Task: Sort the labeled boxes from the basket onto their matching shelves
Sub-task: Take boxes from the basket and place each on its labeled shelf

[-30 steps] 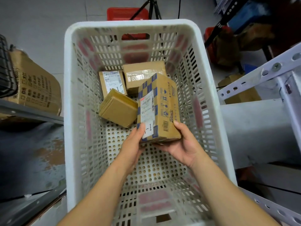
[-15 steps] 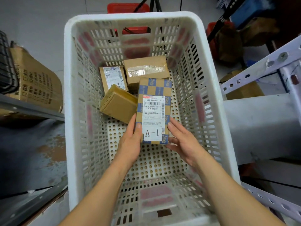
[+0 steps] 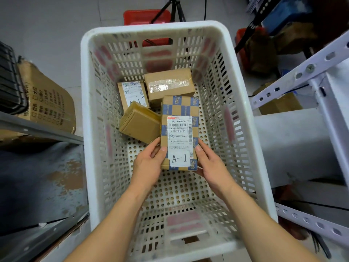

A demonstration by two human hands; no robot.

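The checked box (image 3: 179, 133) marked A-1 is in the middle of the basket (image 3: 84, 110), its long side pointing away, with left hand (image 3: 149, 163) and right hand (image 3: 211, 167) fingers clamped on its near end.

Basket (image 3: 86, 129) at centre, between shelf (image 3: 37, 129) on left and shelving frame (image 3: 302, 72) on right; A-1 box (image 3: 179, 133) inside basket, left hand (image 3: 149, 163) on its left edge, right hand (image 3: 211, 165) on its right edge; plain box (image 3: 139, 123) just left of it, touching; labelled box (image 3: 132, 93) behind plain box; taped box (image 3: 170, 84) behind A-1 box; large carton (image 3: 47, 99) on left shelf; tripod (image 3: 173, 10) beyond basket.
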